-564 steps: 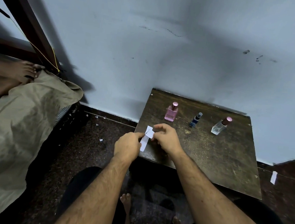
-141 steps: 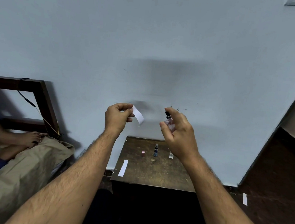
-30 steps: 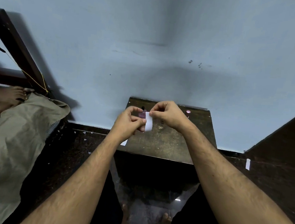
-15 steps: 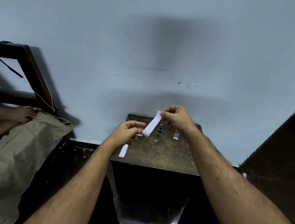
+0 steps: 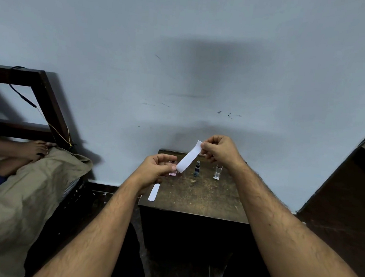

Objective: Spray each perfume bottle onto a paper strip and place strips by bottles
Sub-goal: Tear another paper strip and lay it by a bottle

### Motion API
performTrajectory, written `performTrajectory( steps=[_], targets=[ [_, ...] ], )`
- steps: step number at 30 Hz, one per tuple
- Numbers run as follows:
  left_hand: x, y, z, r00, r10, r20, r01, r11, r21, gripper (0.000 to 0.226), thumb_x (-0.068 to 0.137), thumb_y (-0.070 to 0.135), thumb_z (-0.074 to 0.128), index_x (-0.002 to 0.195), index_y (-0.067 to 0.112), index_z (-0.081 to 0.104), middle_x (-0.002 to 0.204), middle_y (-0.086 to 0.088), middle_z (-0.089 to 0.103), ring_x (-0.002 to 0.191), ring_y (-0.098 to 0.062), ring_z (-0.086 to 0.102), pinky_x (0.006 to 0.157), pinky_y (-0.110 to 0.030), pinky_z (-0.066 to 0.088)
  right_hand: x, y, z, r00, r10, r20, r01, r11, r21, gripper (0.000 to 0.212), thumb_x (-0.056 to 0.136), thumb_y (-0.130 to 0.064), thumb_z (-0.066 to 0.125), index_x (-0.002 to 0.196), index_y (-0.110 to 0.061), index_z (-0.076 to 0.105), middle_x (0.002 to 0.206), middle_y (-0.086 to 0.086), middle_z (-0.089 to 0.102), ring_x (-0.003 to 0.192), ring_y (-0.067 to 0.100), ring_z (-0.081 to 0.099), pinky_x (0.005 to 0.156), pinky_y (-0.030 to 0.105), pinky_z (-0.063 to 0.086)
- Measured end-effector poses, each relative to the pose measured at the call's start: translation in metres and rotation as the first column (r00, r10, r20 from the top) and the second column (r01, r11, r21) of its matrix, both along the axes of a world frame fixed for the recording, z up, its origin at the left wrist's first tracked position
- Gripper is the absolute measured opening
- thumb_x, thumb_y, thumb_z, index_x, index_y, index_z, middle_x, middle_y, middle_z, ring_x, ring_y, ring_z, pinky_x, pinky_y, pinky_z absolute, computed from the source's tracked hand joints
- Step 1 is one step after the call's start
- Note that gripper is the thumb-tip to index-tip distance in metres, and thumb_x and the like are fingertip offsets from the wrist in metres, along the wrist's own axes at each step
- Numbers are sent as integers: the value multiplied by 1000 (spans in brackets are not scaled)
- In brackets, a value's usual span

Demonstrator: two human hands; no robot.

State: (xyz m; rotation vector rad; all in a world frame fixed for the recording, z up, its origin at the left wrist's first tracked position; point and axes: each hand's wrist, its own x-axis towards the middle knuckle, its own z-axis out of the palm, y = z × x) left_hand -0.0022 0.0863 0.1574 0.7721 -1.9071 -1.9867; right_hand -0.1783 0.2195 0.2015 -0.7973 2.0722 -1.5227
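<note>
Paper strip [image 5: 188,156] up in the air near the middle of the frame, white and slanted, held at both ends. Left hand [image 5: 155,171] at the low end, thumb and fingers curled and pinching the paper. Right hand [image 5: 221,150] at the high end, fingers also curled and pinching it. Both hands just above the small brown table [image 5: 196,196].

Three bottles in a row near the back of the table, by the pale blue wall [image 5: 185,40]. Pink bottle [image 5: 172,172] on the left, partly hidden behind the left hand and the strip. Dark blue bottle [image 5: 197,168] in the middle, upright. Clear bottle [image 5: 217,172] on the right, upright, just under the right wrist. Caps hard to make out.

Second strip [image 5: 153,191] flat on the left edge of the table, in front of the pink bottle, below the left hand.

Tan cloth [image 5: 26,196] at the left of the frame, with a bare foot [image 5: 33,149] on it. Dark wooden frame [image 5: 47,97] behind, against the wall.
</note>
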Motion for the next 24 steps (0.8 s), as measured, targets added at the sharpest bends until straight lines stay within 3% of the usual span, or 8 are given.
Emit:
performTrajectory(
  steps=[6,11,15,20,24],
  targets=[
    [-4,2,4,984,174,28,-171,982,-74,26,80,1,74,104,9,67,63,6,70,50,-5,62,44,-17,41,-1,5,1,999,48,13,-48,999,3,10,88,-3,62,79,-7,60,66,7,64,42,3,56,38,17,42],
    [-8,0,4,962,261,83,-237,946,-219,26,71,5,80,94,13,69,71,-1,71,57,-11,64,53,-22,46,-3,3,-9,993,121,8,-120,991,-63,11,86,4,62,85,-6,59,72,14,69,63,20,71,56,27,58],
    [-11,0,4,960,255,118,-215,937,-276,27,68,8,81,90,16,68,75,-3,73,65,-15,65,58,-25,48,-2,2,-12,992,113,-59,-113,994,-1,32,80,5,59,107,-12,64,76,9,67,68,21,68,66,35,60],
    [-13,0,1,950,264,164,-188,909,-373,24,69,11,79,88,21,68,69,5,72,70,-13,65,70,-29,52,-4,0,-17,991,93,-91,-86,993,82,7,83,-3,62,81,-6,68,76,14,68,68,20,64,63,33,57],
    [-15,1,1,947,271,175,-182,897,-404,22,69,12,78,86,23,68,67,8,71,68,-11,63,67,-26,47,-3,0,-16,994,92,-55,-88,994,70,9,87,-4,61,78,-7,61,72,12,68,67,22,69,63,32,58]
  ],
)
